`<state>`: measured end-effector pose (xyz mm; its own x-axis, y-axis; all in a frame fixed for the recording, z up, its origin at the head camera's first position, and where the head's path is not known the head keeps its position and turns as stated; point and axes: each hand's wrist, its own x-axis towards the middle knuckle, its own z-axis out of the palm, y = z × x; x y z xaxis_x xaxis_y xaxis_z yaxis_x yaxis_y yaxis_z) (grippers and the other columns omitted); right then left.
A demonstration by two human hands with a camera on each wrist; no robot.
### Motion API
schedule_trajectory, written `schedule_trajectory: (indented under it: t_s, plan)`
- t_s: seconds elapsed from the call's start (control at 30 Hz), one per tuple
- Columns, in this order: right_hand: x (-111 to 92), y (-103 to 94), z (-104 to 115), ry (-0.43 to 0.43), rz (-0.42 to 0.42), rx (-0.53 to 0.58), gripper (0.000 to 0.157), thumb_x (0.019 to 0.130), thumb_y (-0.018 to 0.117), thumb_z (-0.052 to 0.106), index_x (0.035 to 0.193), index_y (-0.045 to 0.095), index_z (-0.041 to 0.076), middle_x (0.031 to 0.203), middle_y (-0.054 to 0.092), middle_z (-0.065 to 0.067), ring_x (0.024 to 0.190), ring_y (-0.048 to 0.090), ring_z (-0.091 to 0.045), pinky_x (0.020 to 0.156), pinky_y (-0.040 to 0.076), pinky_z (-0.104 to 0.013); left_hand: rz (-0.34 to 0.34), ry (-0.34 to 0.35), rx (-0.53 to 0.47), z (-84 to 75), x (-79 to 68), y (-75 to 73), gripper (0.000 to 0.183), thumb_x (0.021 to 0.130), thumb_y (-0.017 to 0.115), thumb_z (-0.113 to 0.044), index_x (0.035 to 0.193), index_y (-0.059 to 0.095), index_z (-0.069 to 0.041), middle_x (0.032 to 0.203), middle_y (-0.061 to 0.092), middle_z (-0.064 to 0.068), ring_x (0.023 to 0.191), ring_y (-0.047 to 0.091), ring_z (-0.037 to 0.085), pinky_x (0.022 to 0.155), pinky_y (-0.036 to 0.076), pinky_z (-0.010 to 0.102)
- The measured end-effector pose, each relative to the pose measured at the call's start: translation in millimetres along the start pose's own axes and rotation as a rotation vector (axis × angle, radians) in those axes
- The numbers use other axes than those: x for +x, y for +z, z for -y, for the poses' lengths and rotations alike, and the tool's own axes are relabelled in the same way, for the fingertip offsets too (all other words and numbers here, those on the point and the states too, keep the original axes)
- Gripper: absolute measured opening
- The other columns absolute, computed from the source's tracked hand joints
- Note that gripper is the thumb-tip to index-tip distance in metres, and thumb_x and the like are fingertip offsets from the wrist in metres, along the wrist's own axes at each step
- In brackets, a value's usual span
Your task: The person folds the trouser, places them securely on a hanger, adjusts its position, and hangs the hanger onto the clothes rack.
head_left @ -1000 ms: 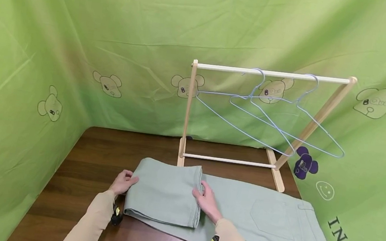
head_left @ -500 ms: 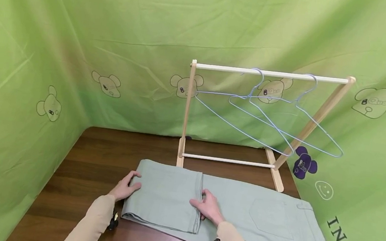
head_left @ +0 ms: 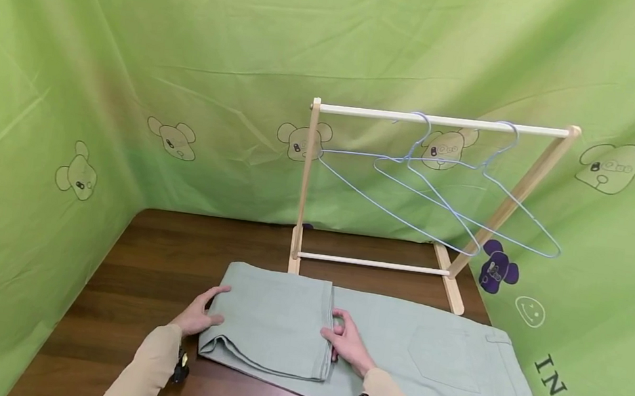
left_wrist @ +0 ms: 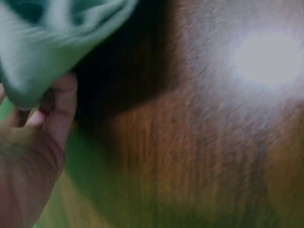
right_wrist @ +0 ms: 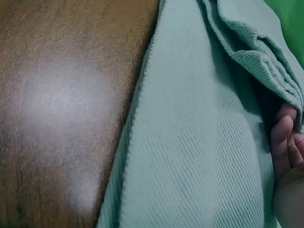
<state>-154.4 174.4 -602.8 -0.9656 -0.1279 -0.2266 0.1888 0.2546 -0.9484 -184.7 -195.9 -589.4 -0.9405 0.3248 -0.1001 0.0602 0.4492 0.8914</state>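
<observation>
Pants [head_left: 381,331] lie partly folded on the worktop [head_left: 167,259], with the fingers of your left hand [head_left: 198,315] and right hand [head_left: 351,345] pinching both sides of the folded part [head_left: 272,321], so you seem to be folding and may next need to flip it toward the waist [head_left: 514,374].

Trousers [head_left: 279,319] look matt, ribbed cloth; the table [head_left: 168,249], glossy wood.

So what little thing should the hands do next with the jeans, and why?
Maybe the left hand should press the folded-over legs of the pale green jeans flat, because their near edge puckers up close to that hand, while the right hand grips the hems.
</observation>
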Motion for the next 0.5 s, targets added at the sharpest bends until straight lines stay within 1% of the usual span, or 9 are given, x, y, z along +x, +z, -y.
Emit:
schedule_trajectory:
  t_s: [0.07,0.13,0.2,0.27,0.33,0.37,0.43,0.5]
  plan:
    - [-0.7,0.7,0.2,-0.012,-0.004,-0.051,0.061,0.094,0.065,0.007,0.144,0.033,-0.004,0.059,0.047,0.005,0.037,0.044,-0.007,0.041,0.042,-0.022,-0.016,-0.006,-0.019,1.2,-0.9,1.3,0.071,0.083,0.071,0.006,0.146,0.041,0.003,0.15,0.041,0.032,0.135,0.045,0.046,0.101,0.047,0.043]
    - [-2.1,0.6,1.3,-0.02,0.01,-0.117,0.07,0.093,0.068,0.011,0.148,0.028,-0.003,0.058,0.049,0.005,0.037,0.045,-0.006,0.041,0.043,-0.023,-0.031,-0.035,-0.054,4.1,-2.4,0.5,0.07,0.084,0.073,0.002,0.146,0.04,0.0,0.14,0.047,0.033,0.119,0.058,0.04,0.09,0.052,0.036]
    - [-4.8,-0.9,3.3,-0.031,0.042,-0.157,0.082,0.09,0.072,0.014,0.151,0.02,-0.004,0.057,0.053,0.003,0.036,0.047,-0.005,0.04,0.045,-0.025,-0.022,-0.087,-0.116,8.2,-4.9,-2.3,0.067,0.087,0.075,-0.005,0.143,0.039,-0.003,0.121,0.057,0.027,0.099,0.065,0.03,0.077,0.055,0.032]
    - [-8.3,-3.8,5.7,-0.023,0.095,-0.156,0.096,0.088,0.076,0.016,0.154,0.011,-0.005,0.057,0.057,-0.001,0.036,0.05,-0.006,0.039,0.048,-0.028,0.014,-0.15,-0.181,12.8,-8.5,-7.3,0.064,0.089,0.076,-0.012,0.138,0.036,-0.005,0.104,0.062,0.018,0.084,0.066,0.022,0.068,0.056,0.032]
    - [-12.2,-7.6,7.9,0.007,0.165,-0.132,0.107,0.086,0.079,0.017,0.156,0.0,-0.004,0.058,0.061,-0.004,0.037,0.053,-0.008,0.039,0.05,-0.029,0.074,-0.215,-0.234,15.1,-13.6,-13.0,0.064,0.09,0.075,-0.018,0.135,0.031,-0.007,0.093,0.064,0.01,0.079,0.066,0.018,0.067,0.059,0.035]
    - [-14.0,-9.4,8.7,0.021,0.199,-0.113,0.111,0.086,0.08,0.015,0.156,-0.005,-0.004,0.059,0.063,-0.006,0.038,0.054,-0.008,0.04,0.051,-0.03,0.11,-0.246,-0.253,16.1,-16.3,-15.5,0.066,0.09,0.076,-0.019,0.134,0.028,-0.007,0.092,0.064,0.008,0.08,0.067,0.017,0.067,0.06,0.037]
    - [-16.6,-12.6,9.1,0.043,0.25,-0.086,0.116,0.085,0.08,0.011,0.155,-0.011,-0.004,0.061,0.065,-0.008,0.04,0.056,-0.009,0.041,0.052,-0.029,0.175,-0.296,-0.265,15.2,-21.3,-20.0,0.073,0.089,0.077,-0.021,0.136,0.023,-0.006,0.097,0.064,0.009,0.084,0.068,0.018,0.073,0.061,0.04]
    - [-17.9,-14.7,8.1,0.051,0.282,-0.067,0.116,0.084,0.079,0.006,0.155,-0.012,-0.003,0.063,0.066,-0.008,0.041,0.057,-0.009,0.043,0.053,-0.028,0.221,-0.329,-0.256,10.5,-25.7,-22.8,0.082,0.086,0.08,-0.023,0.138,0.02,-0.004,0.104,0.062,0.014,0.089,0.068,0.018,0.079,0.061,0.042]
